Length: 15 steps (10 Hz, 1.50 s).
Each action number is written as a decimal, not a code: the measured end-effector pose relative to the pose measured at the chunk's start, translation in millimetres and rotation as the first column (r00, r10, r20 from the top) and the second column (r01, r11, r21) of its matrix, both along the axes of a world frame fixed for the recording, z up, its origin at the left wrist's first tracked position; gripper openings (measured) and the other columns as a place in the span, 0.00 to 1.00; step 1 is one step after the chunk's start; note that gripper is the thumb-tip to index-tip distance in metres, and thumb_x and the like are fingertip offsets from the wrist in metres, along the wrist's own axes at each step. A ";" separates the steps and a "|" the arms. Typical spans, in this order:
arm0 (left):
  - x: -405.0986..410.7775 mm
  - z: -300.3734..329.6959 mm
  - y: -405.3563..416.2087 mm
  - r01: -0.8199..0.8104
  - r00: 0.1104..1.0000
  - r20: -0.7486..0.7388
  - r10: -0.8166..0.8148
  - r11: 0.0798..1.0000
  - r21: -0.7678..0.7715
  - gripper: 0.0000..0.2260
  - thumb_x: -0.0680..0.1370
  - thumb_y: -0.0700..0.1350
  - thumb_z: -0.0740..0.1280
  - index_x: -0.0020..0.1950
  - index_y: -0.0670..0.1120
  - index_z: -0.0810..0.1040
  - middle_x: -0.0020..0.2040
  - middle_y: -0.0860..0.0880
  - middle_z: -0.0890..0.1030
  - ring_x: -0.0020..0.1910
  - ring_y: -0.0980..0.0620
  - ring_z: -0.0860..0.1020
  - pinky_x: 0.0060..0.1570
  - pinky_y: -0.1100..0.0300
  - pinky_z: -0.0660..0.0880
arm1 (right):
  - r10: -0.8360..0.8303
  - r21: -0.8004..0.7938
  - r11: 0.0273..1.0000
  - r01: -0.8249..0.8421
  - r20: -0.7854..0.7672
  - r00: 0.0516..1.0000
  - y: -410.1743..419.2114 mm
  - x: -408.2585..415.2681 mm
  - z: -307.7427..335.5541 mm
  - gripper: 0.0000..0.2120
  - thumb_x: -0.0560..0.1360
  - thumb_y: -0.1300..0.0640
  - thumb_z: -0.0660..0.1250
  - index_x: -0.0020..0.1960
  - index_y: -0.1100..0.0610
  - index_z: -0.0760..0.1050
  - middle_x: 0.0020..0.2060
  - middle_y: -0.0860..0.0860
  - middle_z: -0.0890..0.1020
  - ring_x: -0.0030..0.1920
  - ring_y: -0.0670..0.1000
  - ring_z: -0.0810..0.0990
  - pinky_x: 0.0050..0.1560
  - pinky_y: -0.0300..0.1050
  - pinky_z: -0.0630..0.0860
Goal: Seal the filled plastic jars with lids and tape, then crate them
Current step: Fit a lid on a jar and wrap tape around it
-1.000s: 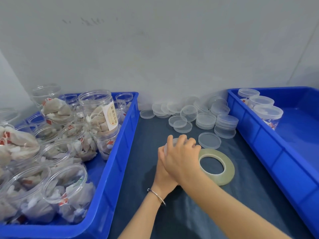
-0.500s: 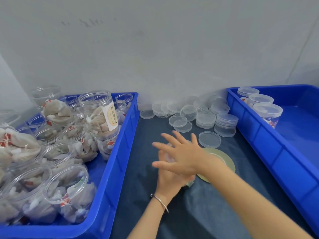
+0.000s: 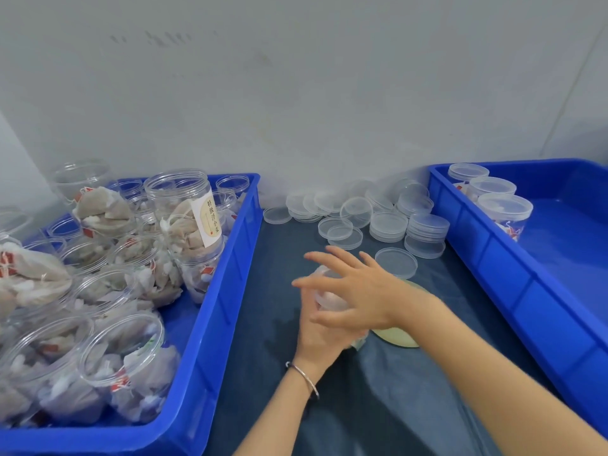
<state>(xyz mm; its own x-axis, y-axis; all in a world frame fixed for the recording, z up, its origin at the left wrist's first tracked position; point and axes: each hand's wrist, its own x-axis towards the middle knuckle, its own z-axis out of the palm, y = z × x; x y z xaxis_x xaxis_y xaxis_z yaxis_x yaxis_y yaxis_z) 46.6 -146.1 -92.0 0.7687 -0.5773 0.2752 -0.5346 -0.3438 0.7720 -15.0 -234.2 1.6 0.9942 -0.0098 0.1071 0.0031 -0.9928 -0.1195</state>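
Both hands meet over one clear plastic jar [image 3: 329, 291] that stands on the desk [image 3: 394, 406] between the two blue crates. From below, the left hand [image 3: 324, 330] wraps around the jar body and grasps it, with a thin metal bangle [image 3: 304, 378] on its wrist. Above the jar mouth is the right hand [image 3: 355, 292], released, with fingers spread and straight, and it seems to grasp nothing. I cannot tell if a lid already sits on this jar, because the hands cover the top. One risk, in my judgement, is that the lid goes on tilted: the jar wall looks thin, smooth and slippery, so a squeeze from the left hand may bend the round mouth and the lid will not seat. Another risk is the roll of tape [image 3: 399, 337], a flat yellowish ring that lies just beside the jar and half under the right wrist; the forearm could push it away or the free end could be lost on the clear film. Loose lids [image 3: 394, 261], shallow transparent discs, lie single and in small stacks near the wall, and a careless sweep may scatter them. Soft dark blue cloth covers the desk, a little wrinkled, so a jar may rock on it. At the left, a hard, glossy crate [image 3: 227, 291] holds many open jars with pale fabric tea bags piled loose. Inside the right crate [image 3: 513, 287] stand three lidded jars [image 3: 503, 209], with much room left.
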 end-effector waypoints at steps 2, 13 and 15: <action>-8.7 20.6 -1.8 0.072 0.997 -0.017 -0.074 0.993 -0.089 0.18 0.69 0.44 0.73 0.57 0.52 0.73 0.49 0.56 0.78 0.49 0.62 0.78 0.47 0.67 0.75 | -0.128 -0.133 0.971 0.200 0.419 0.899 16.7 0.4 -18.9 0.09 0.70 0.47 0.68 0.49 0.48 0.81 0.50 0.49 0.81 0.46 0.57 0.78 0.31 0.43 0.71; -90.3 18.1 47.2 0.117 0.993 0.039 -0.115 0.820 -0.561 0.09 0.76 0.44 0.64 0.55 0.55 0.75 0.51 0.56 0.77 0.47 0.54 0.78 0.50 0.63 0.74 | -0.498 0.266 0.847 0.460 0.090 0.863 -19.3 -117.4 -73.9 0.17 0.75 0.35 0.50 0.50 0.46 0.66 0.41 0.43 0.78 0.41 0.44 0.76 0.47 0.38 0.67; -100.1 33.8 30.3 0.281 0.915 -0.243 -0.322 0.941 -0.189 0.28 0.75 0.64 0.52 0.74 0.61 0.51 0.75 0.66 0.53 0.71 0.73 0.51 0.70 0.73 0.51 | -0.531 0.894 0.412 0.177 0.077 0.844 14.2 -144.7 -42.2 0.13 0.72 0.40 0.59 0.37 0.49 0.69 0.21 0.51 0.69 0.24 0.47 0.65 0.27 0.39 0.64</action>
<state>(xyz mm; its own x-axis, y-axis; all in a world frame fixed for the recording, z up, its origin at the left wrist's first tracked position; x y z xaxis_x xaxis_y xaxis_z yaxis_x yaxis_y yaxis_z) -53.5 -115.9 -58.2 0.6208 -0.7620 0.1840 -0.3621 -0.0706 0.9295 -159.7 -220.1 -40.6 0.7831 -0.6111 0.1153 -0.1130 -0.3222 -0.9399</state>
